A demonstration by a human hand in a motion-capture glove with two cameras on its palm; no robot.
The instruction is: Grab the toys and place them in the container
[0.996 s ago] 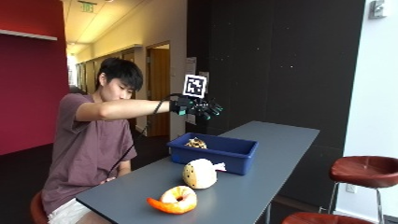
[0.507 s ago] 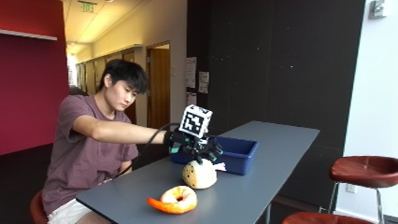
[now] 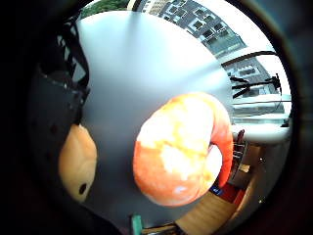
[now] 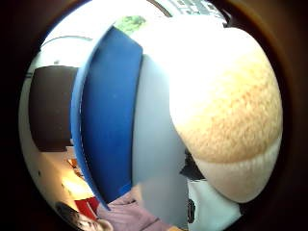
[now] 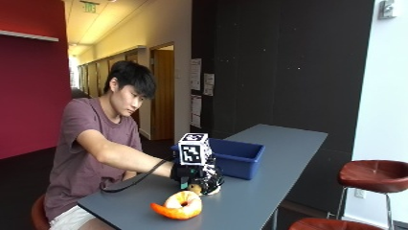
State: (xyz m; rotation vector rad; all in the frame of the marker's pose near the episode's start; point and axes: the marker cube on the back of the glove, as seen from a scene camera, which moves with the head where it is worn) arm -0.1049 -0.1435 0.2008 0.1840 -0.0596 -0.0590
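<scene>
Cream plush toy (image 5: 208,189) sits under the gloved right hand (image 5: 196,176), fingers curled around it on the table (image 5: 267,191).

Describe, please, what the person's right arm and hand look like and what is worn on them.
The right hand wears a black glove. The arm is bare from the short sleeve of a maroon T-shirt down to the glove. In the little finger side palm view, black straps and dark glove fabric edge the picture.
</scene>
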